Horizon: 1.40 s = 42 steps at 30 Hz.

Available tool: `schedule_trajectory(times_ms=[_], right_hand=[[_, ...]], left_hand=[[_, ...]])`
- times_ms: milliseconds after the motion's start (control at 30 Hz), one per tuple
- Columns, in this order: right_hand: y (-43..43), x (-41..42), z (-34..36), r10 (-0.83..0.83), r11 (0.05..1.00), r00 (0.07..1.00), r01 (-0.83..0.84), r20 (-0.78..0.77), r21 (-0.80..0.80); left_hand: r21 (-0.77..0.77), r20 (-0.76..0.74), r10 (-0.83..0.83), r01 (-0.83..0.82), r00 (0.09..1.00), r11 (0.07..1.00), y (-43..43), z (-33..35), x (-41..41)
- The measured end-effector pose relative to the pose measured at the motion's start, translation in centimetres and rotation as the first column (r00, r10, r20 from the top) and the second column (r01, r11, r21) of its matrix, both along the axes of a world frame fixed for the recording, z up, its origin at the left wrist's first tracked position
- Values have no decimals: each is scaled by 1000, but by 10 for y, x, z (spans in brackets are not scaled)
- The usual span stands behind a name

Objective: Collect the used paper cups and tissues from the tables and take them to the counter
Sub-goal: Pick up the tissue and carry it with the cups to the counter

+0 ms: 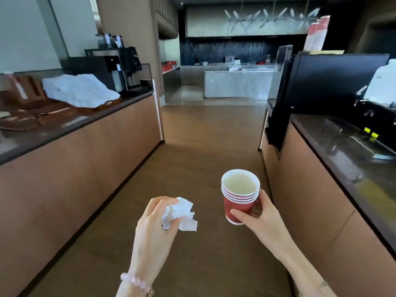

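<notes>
Out over the wooden floor (210, 129) of the aisle, a stack of red paper cups (240, 199) sits upright in the right hand (260, 217), thumb pressed across the front near the base and fingers curled round the far side; the top cup shows a pale inside, and at least four white rims are nested one in another. Just to its left, apart from it, crumpled white tissues (181, 213) are pinched in the left hand (155, 224), fingers bent closed over the wad with loose corners sticking out to the right. A pink bead bracelet (136, 281) rings the left wrist. Both arms reach forward between two wood-fronted counters: the left tabletop (49, 133) carries brown trays (32, 110), a heap of white cloth (79, 91) and a black coffee machine (113, 69), and the right tabletop (342, 146) is dark and glossy, with a black screen (334, 82) standing at its far end.
</notes>
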State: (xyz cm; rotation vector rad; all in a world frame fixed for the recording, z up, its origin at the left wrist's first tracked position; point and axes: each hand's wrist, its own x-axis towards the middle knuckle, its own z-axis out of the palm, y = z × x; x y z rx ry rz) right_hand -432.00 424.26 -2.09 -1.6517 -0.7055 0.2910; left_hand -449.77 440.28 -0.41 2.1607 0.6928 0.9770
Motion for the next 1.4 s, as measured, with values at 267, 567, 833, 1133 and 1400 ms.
schedule_trajectory(times_ms=[267, 567, 833, 1133, 1400], right_hand=[[65, 73, 9, -346, 938, 938, 346, -8, 28], [49, 126, 5, -668, 743, 743, 669, -47, 8], [-17, 166, -4, -857, 511, 509, 860, -74, -6], [-110, 184, -11, -971, 233, 233, 972, -58, 11], [-170, 156, -24, -997, -56, -59, 997, -53, -47]], left_hand=[[64, -12, -351, 351, 936, 934, 116, 16, 149], [111, -38, -702, 701, 711, 705, 115, 18, 294], [71, -51, -880, 881, 472, 469, 41, 10, 399], [61, -136, -969, 978, 206, 199, -72, 1, 475], [-17, -122, -989, 996, -86, -84, -166, -17, 499]])
